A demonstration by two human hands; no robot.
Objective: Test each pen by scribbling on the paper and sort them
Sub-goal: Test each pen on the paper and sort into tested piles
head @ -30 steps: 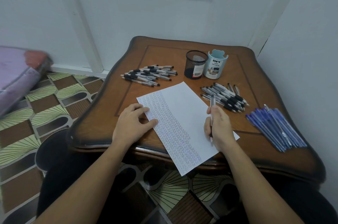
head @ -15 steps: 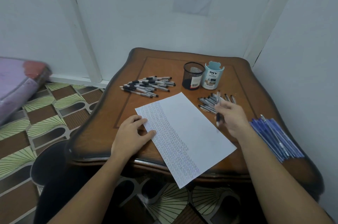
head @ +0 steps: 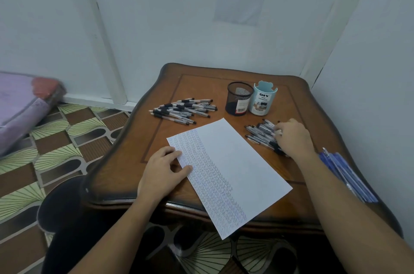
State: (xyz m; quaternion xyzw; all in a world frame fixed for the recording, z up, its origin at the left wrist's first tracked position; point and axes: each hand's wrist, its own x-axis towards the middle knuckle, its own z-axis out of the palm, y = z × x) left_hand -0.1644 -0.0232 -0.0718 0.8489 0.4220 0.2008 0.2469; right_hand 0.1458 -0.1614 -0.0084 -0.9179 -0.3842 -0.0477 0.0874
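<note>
A white sheet of paper (head: pixel 233 161) lies slanted on the wooden table (head: pixel 201 85), its left half filled with rows of scribbles. My left hand (head: pixel 163 170) rests flat on the sheet's left edge, fingers straight. My right hand (head: pixel 293 137) lies over the right pile of black-grip pens (head: pixel 259 132), fingers curled down onto the pens. The hand hides whether it grips one. A second pile of black-grip pens (head: pixel 183 110) lies at the back left. Blue pens (head: pixel 347 175) lie in a bundle by the right edge.
A black mesh pen cup (head: pixel 238 99) and a light blue "DIY" organizer cup (head: pixel 263 100) stand side by side at the back of the table. White walls close in behind and to the right. Patterned floor and a purple mattress (head: pixel 20 103) are on the left.
My right hand lifted a pen off the lower right of the paper and carried it back to the right pile of black pens. My left hand stayed on the paper.
</note>
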